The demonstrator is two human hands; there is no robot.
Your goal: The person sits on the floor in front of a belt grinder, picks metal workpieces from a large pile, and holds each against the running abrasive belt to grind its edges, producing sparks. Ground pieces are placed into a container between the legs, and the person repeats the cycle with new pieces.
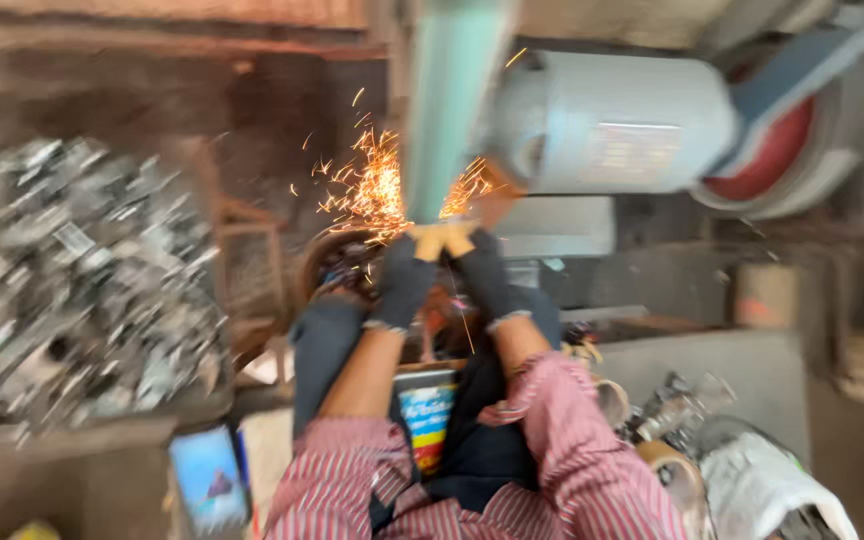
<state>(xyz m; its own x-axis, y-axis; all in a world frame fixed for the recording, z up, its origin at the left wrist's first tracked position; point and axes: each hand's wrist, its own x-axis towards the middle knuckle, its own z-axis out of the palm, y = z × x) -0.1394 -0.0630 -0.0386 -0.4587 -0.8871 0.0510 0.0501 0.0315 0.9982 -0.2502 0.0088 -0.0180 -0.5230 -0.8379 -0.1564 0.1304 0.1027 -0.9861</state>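
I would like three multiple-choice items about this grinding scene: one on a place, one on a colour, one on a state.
1. Where is the heap of grey metal parts?
A. left of the person
B. on the motor
C. in the person's lap

2. What colour are the stripes of the person's shirt sleeves?
A. blue and yellow
B. red and white
C. plain black

3. What is the state at the upright green sanding belt?
A. orange sparks fly
B. water runs
C. nothing touches it

Answers:
1 A, the heap fills the left side.
2 B, both sleeves show it.
3 A, the gloved left hand and right hand press a small yellowish piece there, and sparks spread.
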